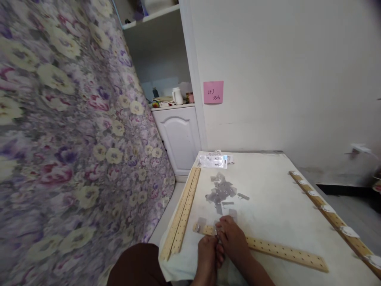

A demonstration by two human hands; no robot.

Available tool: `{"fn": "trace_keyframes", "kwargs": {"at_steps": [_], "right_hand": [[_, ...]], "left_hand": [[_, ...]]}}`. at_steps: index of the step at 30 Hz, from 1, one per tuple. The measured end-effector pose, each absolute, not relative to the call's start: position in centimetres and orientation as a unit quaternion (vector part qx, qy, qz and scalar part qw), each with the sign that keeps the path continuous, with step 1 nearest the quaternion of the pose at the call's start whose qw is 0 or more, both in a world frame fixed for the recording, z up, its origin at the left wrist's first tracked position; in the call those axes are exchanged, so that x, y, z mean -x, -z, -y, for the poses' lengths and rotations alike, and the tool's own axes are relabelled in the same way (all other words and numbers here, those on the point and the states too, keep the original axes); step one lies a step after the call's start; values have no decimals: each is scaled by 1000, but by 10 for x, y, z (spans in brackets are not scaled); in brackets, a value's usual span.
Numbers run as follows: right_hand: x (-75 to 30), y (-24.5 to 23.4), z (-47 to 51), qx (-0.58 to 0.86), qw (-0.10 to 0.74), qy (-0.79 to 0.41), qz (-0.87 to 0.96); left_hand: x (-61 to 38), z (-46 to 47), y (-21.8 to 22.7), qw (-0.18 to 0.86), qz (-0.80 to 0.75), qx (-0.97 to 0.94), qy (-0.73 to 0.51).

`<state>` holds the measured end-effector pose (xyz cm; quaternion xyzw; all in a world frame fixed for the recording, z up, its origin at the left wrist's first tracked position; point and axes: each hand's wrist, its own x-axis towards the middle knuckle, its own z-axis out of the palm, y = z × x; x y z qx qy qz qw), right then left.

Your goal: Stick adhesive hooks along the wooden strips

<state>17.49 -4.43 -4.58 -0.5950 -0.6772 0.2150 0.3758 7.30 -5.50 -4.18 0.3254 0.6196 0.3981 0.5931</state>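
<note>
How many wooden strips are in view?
4: outer left strip and inner left strip, side by side; front strip, partly covered by the right hand; right strip, reaching the frame's edge.

Strip [285, 251]: pale, straight, dotted with small dark holes; it's lying flat and aslant on the table [268, 178], its right end reaching nearer me than its left, a stretch of its middle hiding from my view.
Left tab [202, 221]: clear and flat, it's overlapping the strip near its left end and sticking out past the far edge.
Right tab [233, 215]: greyish, clear, it's showing only partly, beyond the strip.
Metal piece [217, 232]: small, shiny, it's sitting over the strip's left part; its shape is blurring.
</note>
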Motion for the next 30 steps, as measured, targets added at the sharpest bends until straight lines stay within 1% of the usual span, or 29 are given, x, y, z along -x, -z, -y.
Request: {"fn": "trace_keyframes", "kwargs": {"at_steps": [6, 16, 22, 30], "right_hand": [[-177, 52, 44, 582, 356, -228, 695], [-181, 73, 40, 558, 342, -250, 713], [-181, 67, 38, 564, 323, -245, 719], [-180, 55, 34, 570, 328, -245, 712]], "left_hand": [[-76, 61, 38, 595, -613, -319, -409], [-76, 60, 36, 602, -625, -329, -372], [-74, 63, 44, 597, -611, -322, -409], [-74, 58, 47, 603, -601, -333, -405]]}}
